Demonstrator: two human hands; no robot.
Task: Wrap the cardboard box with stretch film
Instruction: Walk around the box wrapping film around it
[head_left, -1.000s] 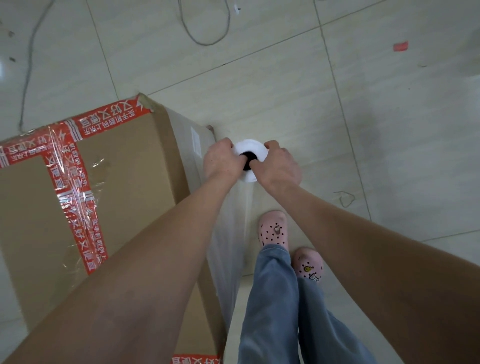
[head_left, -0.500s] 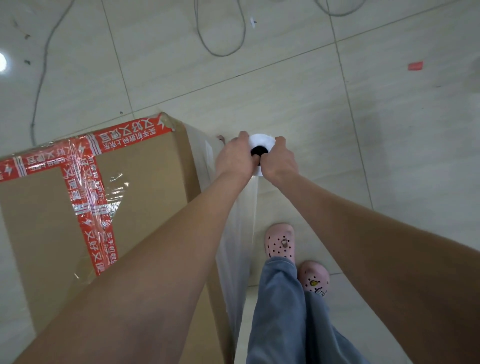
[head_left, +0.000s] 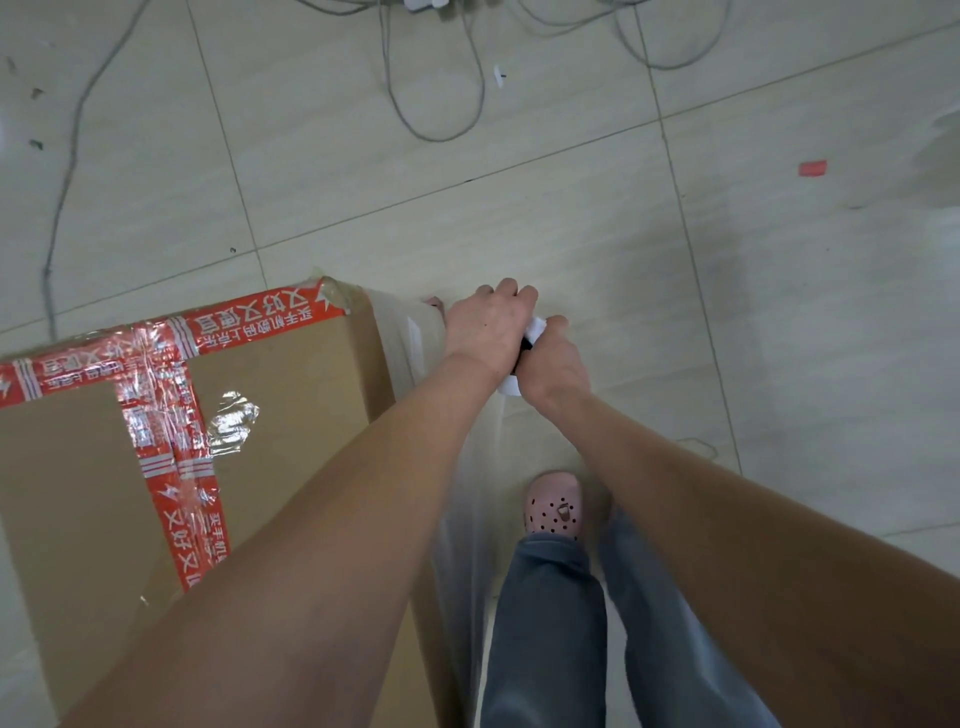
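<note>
The left forearm (head_left: 363, 519) is pointing up from 7 o'clock and the right forearm (head_left: 701, 509) from 4 o'clock, both bare and nearly straight, meeting just right of centre; the left hand (head_left: 488, 332) is lying knuckles-up, its fingers curling over the film roll (head_left: 536, 328); the right hand (head_left: 553, 366) is sitting at its 4 o'clock, touching it and gripping the same roll from the opposite side.

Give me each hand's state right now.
Left hand: gripping the stretch film roll.
Right hand: gripping the same roll.
</note>
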